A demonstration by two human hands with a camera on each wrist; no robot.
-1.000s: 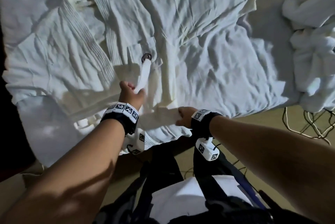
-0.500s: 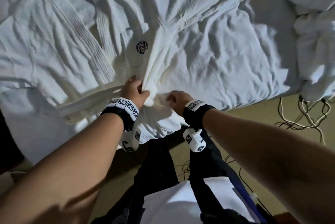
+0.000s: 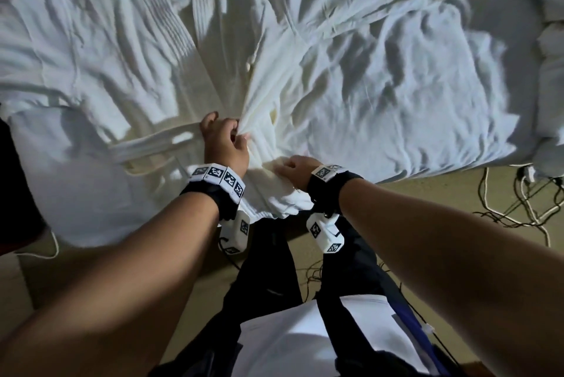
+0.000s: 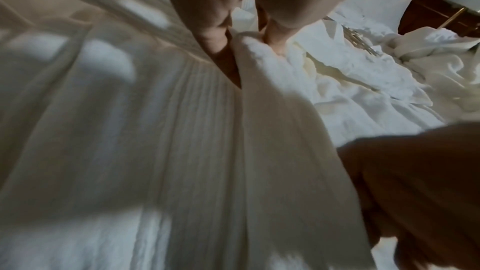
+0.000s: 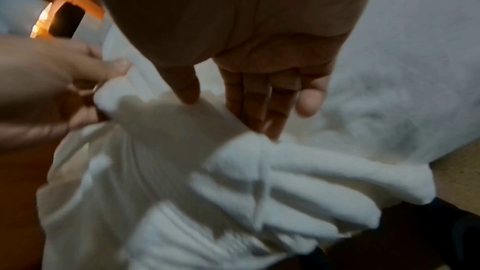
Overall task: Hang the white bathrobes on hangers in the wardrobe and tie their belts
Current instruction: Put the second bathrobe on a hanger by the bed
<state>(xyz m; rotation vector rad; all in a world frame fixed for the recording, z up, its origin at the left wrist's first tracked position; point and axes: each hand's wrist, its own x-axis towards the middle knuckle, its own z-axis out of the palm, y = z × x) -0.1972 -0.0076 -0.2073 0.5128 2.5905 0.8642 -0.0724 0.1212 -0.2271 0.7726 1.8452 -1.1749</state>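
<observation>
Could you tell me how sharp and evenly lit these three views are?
Head view: dim, patchy light, arm shadows across the bathrobe, wide-angle bending at the edges. Left wrist view: robe folds motion-smeared, left hand soft. Right wrist view: blurred throughout, right hand in shadow, a warm glare spot at upper left.

bed sheet (image 3: 412,95) rumpled | cables (image 3: 518,199) on floor (image 3: 427,193)

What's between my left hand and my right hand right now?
In the head view, only a bunched fold of the white bathrobe spans the gap: the left hand pinches one end, the right hand holds the other.
</observation>
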